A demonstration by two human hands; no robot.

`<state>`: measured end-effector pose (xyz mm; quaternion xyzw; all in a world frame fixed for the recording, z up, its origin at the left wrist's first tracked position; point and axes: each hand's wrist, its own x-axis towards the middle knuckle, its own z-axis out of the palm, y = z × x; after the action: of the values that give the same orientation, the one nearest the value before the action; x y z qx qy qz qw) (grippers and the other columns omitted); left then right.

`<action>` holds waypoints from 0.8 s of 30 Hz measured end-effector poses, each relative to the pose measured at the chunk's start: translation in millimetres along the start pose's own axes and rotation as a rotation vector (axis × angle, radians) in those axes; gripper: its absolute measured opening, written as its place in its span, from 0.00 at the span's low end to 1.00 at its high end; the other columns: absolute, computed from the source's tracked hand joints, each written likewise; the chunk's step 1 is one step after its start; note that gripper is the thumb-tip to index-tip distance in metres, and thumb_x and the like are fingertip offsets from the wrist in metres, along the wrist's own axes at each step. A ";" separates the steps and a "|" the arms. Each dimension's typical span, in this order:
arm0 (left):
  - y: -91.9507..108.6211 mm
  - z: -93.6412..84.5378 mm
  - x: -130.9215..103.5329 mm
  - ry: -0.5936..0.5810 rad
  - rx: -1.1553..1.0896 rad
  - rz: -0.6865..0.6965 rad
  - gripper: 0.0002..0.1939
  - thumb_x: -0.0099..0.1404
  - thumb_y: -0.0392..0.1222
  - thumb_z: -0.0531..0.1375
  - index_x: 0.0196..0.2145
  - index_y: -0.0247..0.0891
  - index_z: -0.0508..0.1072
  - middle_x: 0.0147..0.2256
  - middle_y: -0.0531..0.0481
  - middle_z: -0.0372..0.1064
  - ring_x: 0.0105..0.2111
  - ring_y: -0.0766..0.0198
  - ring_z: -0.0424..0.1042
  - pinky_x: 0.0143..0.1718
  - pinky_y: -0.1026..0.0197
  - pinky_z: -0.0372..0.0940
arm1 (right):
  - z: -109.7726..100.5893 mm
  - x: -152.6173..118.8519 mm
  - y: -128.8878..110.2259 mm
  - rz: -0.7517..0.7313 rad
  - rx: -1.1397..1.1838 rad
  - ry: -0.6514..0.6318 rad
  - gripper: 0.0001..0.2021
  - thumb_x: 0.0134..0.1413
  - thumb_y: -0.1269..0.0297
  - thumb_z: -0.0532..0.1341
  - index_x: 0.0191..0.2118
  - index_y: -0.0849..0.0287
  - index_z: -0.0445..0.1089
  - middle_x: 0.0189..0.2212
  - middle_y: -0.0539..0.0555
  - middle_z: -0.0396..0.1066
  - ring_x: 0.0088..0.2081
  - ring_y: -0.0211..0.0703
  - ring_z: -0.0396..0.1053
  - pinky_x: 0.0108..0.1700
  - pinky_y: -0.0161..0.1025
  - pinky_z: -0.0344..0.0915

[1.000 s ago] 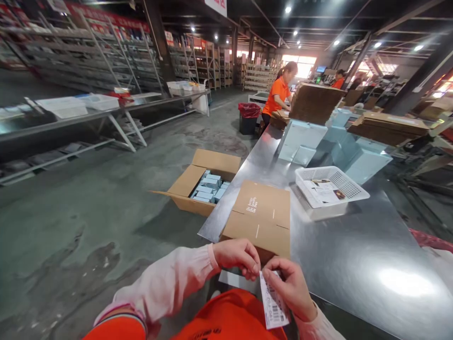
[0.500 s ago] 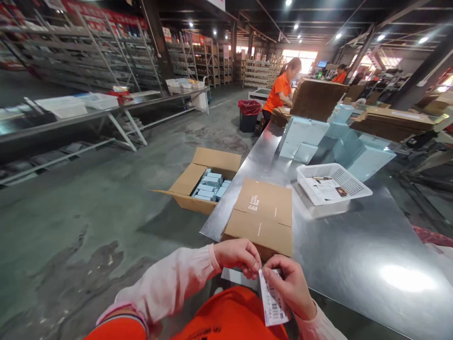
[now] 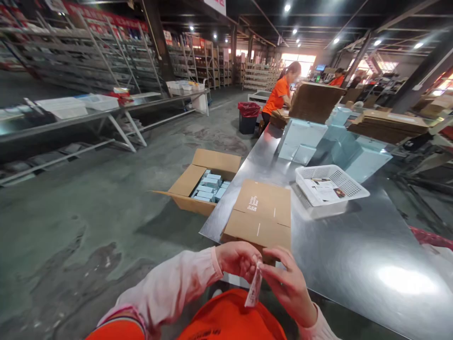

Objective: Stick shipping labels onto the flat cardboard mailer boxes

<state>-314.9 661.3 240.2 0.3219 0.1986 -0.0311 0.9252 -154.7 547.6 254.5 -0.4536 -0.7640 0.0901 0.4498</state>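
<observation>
In the head view, a printed label (image 3: 254,289) hangs in the air between the two hands, just off the near edge of the steel surface (image 3: 357,250). The fingers of the left hand (image 3: 238,260) are curled shut, pinching its top end. Those of the right hand (image 3: 292,290) are parted, thumb and forefinger tips at that same end; whether they grip it, I cannot tell. It looks thin and light, limp enough to bend and easy to crease or tear, so a soft pinch at a corner or along the margin should suit it best. Folded cardboard (image 3: 262,208) lies at the surface's near left corner; a white basket (image 3: 348,183) sits farther in, towards the far right edge.
</observation>
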 end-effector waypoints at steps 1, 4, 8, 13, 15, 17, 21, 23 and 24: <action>-0.7 -0.9 0.7 -0.022 -0.028 0.001 0.07 0.39 0.35 0.60 0.20 0.32 0.68 0.15 0.55 0.61 0.17 0.72 0.60 0.23 0.66 0.55 | -1.6 -0.5 -0.2 0.007 -0.006 0.025 0.13 0.52 0.74 0.61 0.42 0.50 0.72 0.45 0.55 0.70 0.49 0.44 0.67 0.48 0.42 0.67; -1.9 -1.9 0.0 -0.005 0.088 0.137 0.07 0.43 0.38 0.61 0.23 0.34 0.67 0.16 0.55 0.61 0.18 0.69 0.61 0.22 0.66 0.54 | -4.3 0.0 -1.1 0.111 0.017 0.100 0.06 0.50 0.74 0.63 0.32 0.54 0.70 0.37 0.53 0.72 0.40 0.40 0.71 0.41 0.35 0.69; 1.4 2.7 -8.2 0.119 0.548 0.500 0.21 0.50 0.41 0.65 0.43 0.37 0.72 0.29 0.52 0.69 0.26 0.68 0.64 0.30 0.66 0.58 | 0.7 4.4 -4.7 0.193 -0.004 0.156 0.05 0.51 0.72 0.62 0.29 0.54 0.69 0.31 0.52 0.70 0.35 0.40 0.71 0.36 0.34 0.69; 4.2 0.3 -18.1 0.208 0.887 0.649 0.16 0.58 0.52 0.62 0.30 0.34 0.78 0.31 0.44 0.72 0.33 0.62 0.69 0.39 0.63 0.60 | 13.5 9.5 -16.6 0.301 -0.033 0.230 0.03 0.50 0.65 0.64 0.28 0.54 0.72 0.28 0.53 0.69 0.31 0.40 0.70 0.32 0.35 0.68; -1.1 -6.5 -16.5 0.262 0.774 0.628 0.18 0.57 0.54 0.61 0.27 0.33 0.75 0.30 0.44 0.72 0.33 0.62 0.69 0.38 0.63 0.61 | 14.1 15.8 -13.9 0.383 -0.045 0.264 0.06 0.49 0.61 0.65 0.25 0.54 0.73 0.28 0.53 0.69 0.31 0.42 0.69 0.33 0.36 0.68; -10.2 -15.4 -10.4 0.336 0.562 0.579 0.18 0.55 0.54 0.63 0.28 0.33 0.71 0.30 0.47 0.71 0.33 0.63 0.68 0.37 0.63 0.61 | 10.3 28.8 2.3 0.486 -0.055 0.271 0.10 0.45 0.55 0.67 0.22 0.54 0.74 0.29 0.54 0.69 0.32 0.43 0.70 0.35 0.38 0.68; -27.0 -32.9 13.2 0.415 -0.009 0.468 0.21 0.48 0.52 0.65 0.35 0.36 0.67 0.26 0.55 0.67 0.28 0.66 0.67 0.33 0.63 0.62 | -2.5 76.5 81.4 0.639 -0.052 0.239 0.19 0.36 0.45 0.67 0.22 0.58 0.73 0.30 0.56 0.70 0.35 0.46 0.69 0.40 0.43 0.67; -26.9 -39.4 28.5 0.505 -0.149 0.456 0.21 0.48 0.50 0.64 0.36 0.37 0.65 0.21 0.59 0.62 0.21 0.69 0.63 0.27 0.65 0.59 | -5.5 105.5 132.1 0.663 -0.073 0.203 0.23 0.36 0.41 0.65 0.23 0.61 0.73 0.28 0.56 0.70 0.33 0.45 0.69 0.38 0.43 0.66; -23.6 -41.8 36.6 0.562 -0.169 0.465 0.19 0.49 0.49 0.63 0.36 0.37 0.64 0.18 0.61 0.59 0.18 0.71 0.60 0.24 0.67 0.57 | -5.5 119.4 156.0 0.661 -0.092 0.186 0.24 0.36 0.40 0.64 0.23 0.62 0.72 0.27 0.56 0.70 0.32 0.45 0.68 0.37 0.42 0.66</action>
<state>-300.1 670.6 182.5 0.2768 0.3684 0.2860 0.8402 -77.0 727.9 244.8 -0.7026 -0.5350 0.1548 0.4430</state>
